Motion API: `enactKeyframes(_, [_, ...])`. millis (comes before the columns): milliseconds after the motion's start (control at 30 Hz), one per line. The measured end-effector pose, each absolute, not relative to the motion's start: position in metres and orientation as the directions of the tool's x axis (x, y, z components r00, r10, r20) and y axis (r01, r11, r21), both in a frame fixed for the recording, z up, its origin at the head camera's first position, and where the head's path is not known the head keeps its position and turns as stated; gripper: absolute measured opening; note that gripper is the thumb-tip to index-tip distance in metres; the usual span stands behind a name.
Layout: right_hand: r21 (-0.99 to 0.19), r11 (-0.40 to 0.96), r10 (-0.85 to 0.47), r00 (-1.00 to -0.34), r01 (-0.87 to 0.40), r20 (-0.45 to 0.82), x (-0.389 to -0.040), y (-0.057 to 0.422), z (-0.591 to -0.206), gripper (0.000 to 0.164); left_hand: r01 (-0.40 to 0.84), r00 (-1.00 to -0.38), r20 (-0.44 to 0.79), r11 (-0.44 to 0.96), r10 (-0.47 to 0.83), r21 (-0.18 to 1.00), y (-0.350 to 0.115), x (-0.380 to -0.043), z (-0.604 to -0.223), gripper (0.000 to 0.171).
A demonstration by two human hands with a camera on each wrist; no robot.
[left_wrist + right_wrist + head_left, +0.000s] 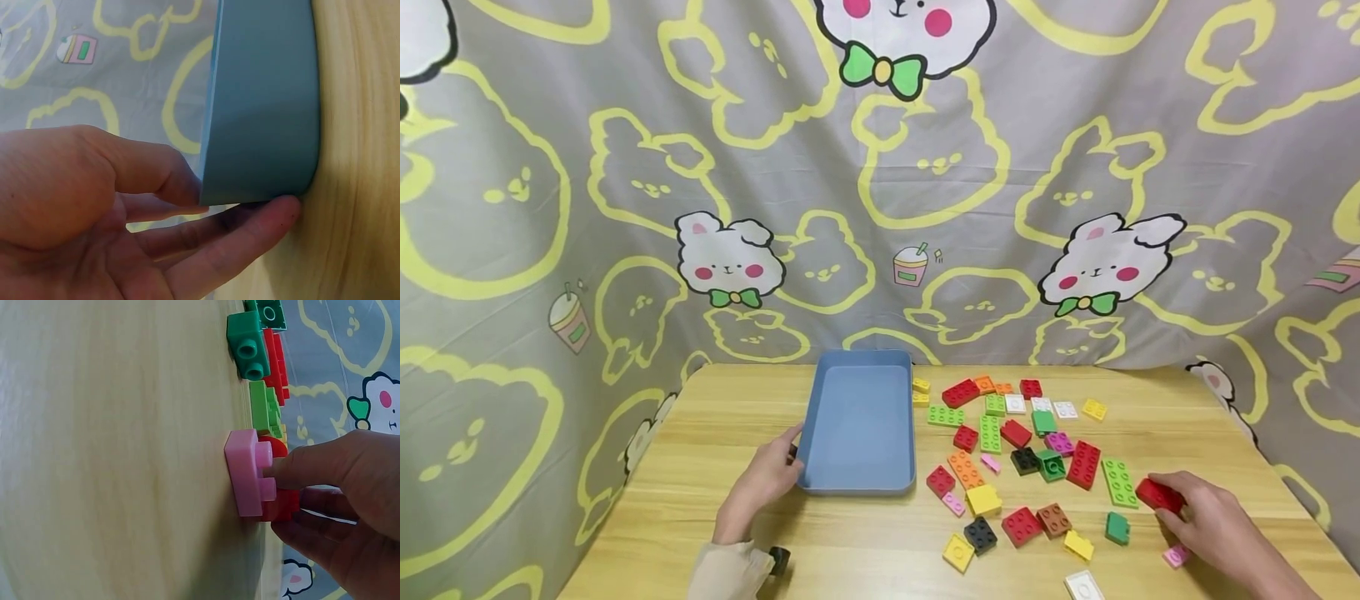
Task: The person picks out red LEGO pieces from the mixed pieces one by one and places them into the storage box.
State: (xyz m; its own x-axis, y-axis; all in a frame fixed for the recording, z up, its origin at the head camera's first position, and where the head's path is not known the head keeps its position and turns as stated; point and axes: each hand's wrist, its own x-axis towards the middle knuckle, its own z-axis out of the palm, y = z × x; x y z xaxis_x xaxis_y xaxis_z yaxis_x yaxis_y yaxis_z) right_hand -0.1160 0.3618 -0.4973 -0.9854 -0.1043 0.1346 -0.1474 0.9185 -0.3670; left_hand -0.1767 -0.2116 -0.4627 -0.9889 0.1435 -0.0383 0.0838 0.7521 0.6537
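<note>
A shallow blue tray (862, 425) lies on the table, its inside bare. My left hand (769, 473) grips it near the front left corner. In the left wrist view the thumb meets the rim and the fingers reach along the outer side of the tray wall (262, 119). Over at the right, my right hand (1206, 512) holds a red toy brick (1159, 495) between thumb and fingers. A pink brick (1176, 556) lies just in front of that hand; in the right wrist view this pink brick (245, 475) hides part of the red one.
Loose bricks of several colours spread between tray and right hand, among them a lime brick (1120, 483), a green brick (1117, 528) and a white brick (1083, 586). A patterned grey curtain (880, 192) hangs behind the wooden table (715, 417).
</note>
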Motion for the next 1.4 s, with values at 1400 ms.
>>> enactKeyframes(1400, [-0.245,0.826,-0.356,-0.806,-0.508,0.472,-0.151,0.259,-0.45,0.039,0.121,-0.985,-0.01,0.735,0.171,0.667,-0.214,-0.175,-0.467,0.065])
